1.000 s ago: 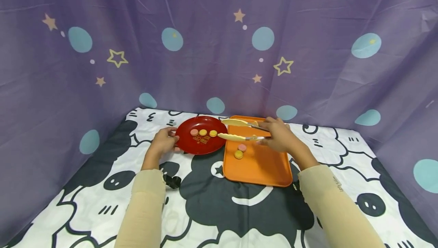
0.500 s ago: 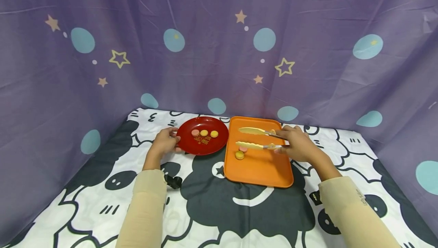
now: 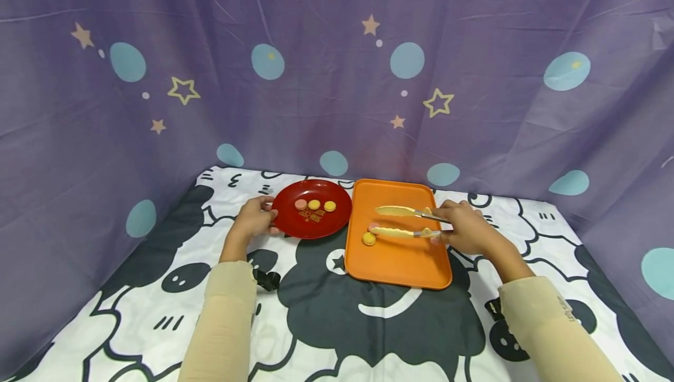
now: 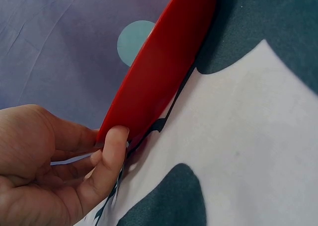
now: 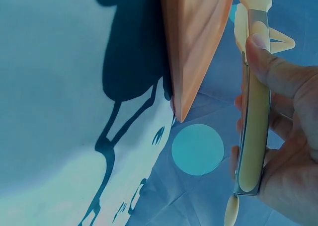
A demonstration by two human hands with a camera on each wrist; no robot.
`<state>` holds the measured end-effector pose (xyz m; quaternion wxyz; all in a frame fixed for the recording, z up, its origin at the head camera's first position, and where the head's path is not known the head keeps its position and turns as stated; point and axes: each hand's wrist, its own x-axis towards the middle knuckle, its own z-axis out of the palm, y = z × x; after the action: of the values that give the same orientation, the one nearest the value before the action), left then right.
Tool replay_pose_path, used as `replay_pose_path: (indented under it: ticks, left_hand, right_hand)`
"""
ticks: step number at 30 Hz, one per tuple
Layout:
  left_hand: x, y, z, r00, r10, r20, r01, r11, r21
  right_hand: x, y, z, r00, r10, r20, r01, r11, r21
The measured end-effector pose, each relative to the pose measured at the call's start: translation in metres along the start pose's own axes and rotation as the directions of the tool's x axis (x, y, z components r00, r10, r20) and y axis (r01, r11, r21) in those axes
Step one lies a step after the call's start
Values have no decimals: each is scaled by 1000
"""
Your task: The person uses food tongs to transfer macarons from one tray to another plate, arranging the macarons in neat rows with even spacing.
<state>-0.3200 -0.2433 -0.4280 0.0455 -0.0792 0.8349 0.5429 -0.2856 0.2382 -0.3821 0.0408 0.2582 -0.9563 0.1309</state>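
Observation:
My left hand pinches the left rim of a round red plate, thumb and fingers at its edge in the left wrist view. On that plate a pink macaron, a yellow macaron and a second yellow macaron form a row. Tongs with cream-coloured tips are gripped in my right hand, their arms apart with nothing between them. Under them lies an orange tray. It carries a yellow macaron and a pink macaron, the pink one partly covered by the lower tip.
The tray stands right beside the plate, on a table covered by a black-and-white cartoon cloth. A purple curtain with stars and blue dots hangs behind the table and along its sides.
My right hand has drawn the tongs rightward from the plate's edge to over the tray, then slightly toward me. The left hand stays at the plate's rim.

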Motion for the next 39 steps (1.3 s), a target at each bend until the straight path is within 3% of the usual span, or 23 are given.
replay_pose_path:
  ticks: [7,39]
  left_hand:
    - [0,2,1,1000,1,2,-1,1000,-8]
    - [-1,2,0,1000,6,1,-6,1000,-7]
  right_hand:
    - [1,3,2,998,38,55,-37,999,-3]
    - [0,2,8,998,25,66,-25,1000,-6]
